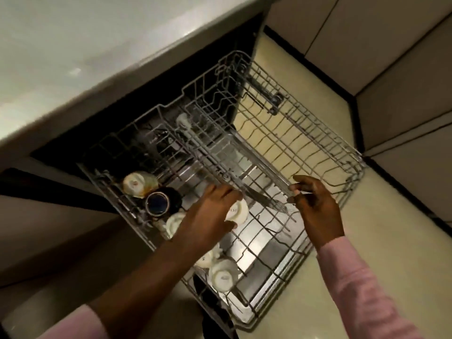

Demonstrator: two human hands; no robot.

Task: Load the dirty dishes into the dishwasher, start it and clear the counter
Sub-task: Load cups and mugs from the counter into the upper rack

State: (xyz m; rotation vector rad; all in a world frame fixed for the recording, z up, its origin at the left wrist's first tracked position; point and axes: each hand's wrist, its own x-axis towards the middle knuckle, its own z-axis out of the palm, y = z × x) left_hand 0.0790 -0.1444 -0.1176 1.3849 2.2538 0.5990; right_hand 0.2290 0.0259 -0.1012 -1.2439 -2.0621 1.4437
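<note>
The dishwasher's upper wire rack (342, 182) is pulled out under the counter. My left hand (208, 216) grips a white cup (238, 212) turned on its side over the rack's left half. My right hand (315, 206) hovers over the rack's middle with loosely curled fingers, its fingertips at a wire; whether it holds the wire is unclear. Along the rack's left edge sit a stained white cup (138, 183), a dark blue mug (159, 204) and another white cup (175, 223). Two more white cups (223, 275) lie near the front edge.
A pale counter (85, 57) runs across the upper left above the dishwasher opening. The rack's right half (293, 133) holds nothing. Cream floor (367, 241) and pale cabinet doors (391, 69) lie to the right. The open dishwasher door (244, 316) shows below the rack.
</note>
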